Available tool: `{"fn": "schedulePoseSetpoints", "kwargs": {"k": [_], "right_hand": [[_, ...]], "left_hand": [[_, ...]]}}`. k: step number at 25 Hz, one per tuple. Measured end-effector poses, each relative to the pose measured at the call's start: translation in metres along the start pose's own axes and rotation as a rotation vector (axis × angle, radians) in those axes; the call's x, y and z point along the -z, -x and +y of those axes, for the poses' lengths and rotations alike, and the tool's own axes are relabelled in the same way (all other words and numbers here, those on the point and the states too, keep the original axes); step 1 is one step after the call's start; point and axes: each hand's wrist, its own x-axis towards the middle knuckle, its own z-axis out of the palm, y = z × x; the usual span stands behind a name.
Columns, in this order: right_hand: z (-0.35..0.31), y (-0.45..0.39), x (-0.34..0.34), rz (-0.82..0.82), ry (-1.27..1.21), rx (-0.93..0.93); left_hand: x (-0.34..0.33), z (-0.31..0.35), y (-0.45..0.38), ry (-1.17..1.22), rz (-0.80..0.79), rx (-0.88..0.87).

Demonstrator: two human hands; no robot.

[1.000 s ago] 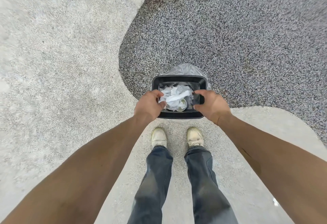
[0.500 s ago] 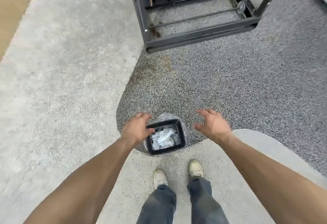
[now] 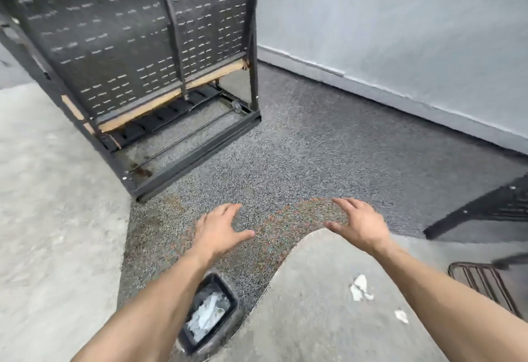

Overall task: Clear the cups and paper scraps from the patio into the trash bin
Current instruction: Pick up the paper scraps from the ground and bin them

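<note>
The small black trash bin (image 3: 227, 287) stands on the patio floor under my left forearm, holding crumpled white paper (image 3: 207, 314); the arm hides its left part. My left hand (image 3: 218, 228) hovers above the dark gravel floor with fingers spread and holds nothing. My right hand (image 3: 358, 221) is also spread and empty, out to the right at the same height. Two white paper scraps lie on the light concrete to the right of the bin, a larger one (image 3: 359, 287) and a smaller one (image 3: 401, 316).
A black metal frame with a perforated panel (image 3: 137, 47) leans ahead on the left. A grey wall (image 3: 400, 33) runs along the back right. Another black metal piece (image 3: 485, 210) and a floor drain grate (image 3: 485, 284) sit at the right.
Both hands let go of the bin and rose with fingers spread. The view swung up and right, so the bin now lies low under my left arm.
</note>
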Motion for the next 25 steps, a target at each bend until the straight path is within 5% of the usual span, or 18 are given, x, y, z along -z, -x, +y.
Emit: {"fn": "schedulePoseSetpoints", "kwargs": {"k": [12,25], "right_hand": [[0.305,0.142,0.084,0.116,-0.033,-0.474],[0.395,0.145,0.058,0.095,-0.192,-0.702]], "left_hand": [[-0.122,0.299,-0.054,-0.096,-0.082,-0.42],[-0.204,0.432,-0.14,-0.183,-0.249,-0.624]]}}
